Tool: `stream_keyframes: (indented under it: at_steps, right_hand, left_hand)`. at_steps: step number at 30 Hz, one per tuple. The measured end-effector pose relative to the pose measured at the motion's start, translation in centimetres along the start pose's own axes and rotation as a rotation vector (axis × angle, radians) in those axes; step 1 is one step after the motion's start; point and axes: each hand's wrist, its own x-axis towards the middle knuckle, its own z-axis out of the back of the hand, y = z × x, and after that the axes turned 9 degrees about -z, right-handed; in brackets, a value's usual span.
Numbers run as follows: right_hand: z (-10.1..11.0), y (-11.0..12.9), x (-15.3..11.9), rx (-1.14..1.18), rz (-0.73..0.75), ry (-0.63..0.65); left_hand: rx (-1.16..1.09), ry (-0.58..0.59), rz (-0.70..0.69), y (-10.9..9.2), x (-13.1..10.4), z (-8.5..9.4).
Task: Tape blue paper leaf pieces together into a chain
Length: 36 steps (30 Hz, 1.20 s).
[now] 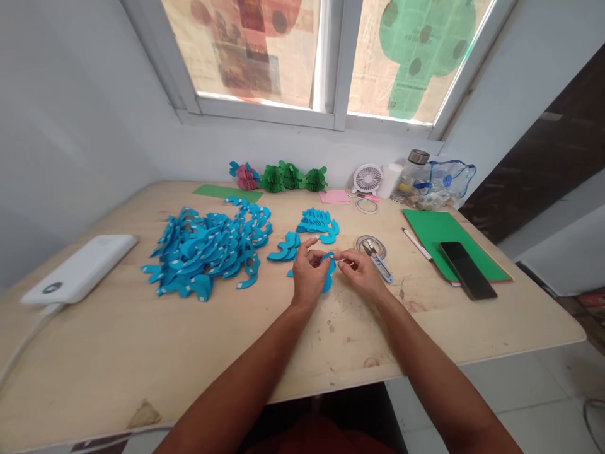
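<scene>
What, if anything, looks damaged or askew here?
A ragged brown patch marks the wooden tabletop near its front left edge, perhaps damage. The smartphone lies askew, partly off the green sheet.

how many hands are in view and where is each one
2: the left hand holds blue paper near the table's middle; the right hand is at that paper's right end, left of the blue-handled snips. No other hands show.

readable text: none | window paper (288, 69): print too blurred | clear bag (460, 171): blue mark (447, 181) illegible
</scene>
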Motion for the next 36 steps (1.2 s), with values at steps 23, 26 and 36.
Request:
stream_keyframes:
  at_steps: [23,26,36]
  right_hand:
    - [-0.49,0.11,-0.17,0.039,-0.025,-0.004]
    - [-0.57,0.04,-0.16,0.038,-0.035,-0.002]
    - [-0.76,-0.19,-0.16,0.058,-0.071,-0.002]
  left_hand:
    - [0.183,0.000,-0.176,-0.19,-0.17,0.17]
    - [0.276,0.013,-0.218,-0.12,-0.23,0.27]
    - [0.428,0.032,-0.292,-0.75,-0.54,0.32]
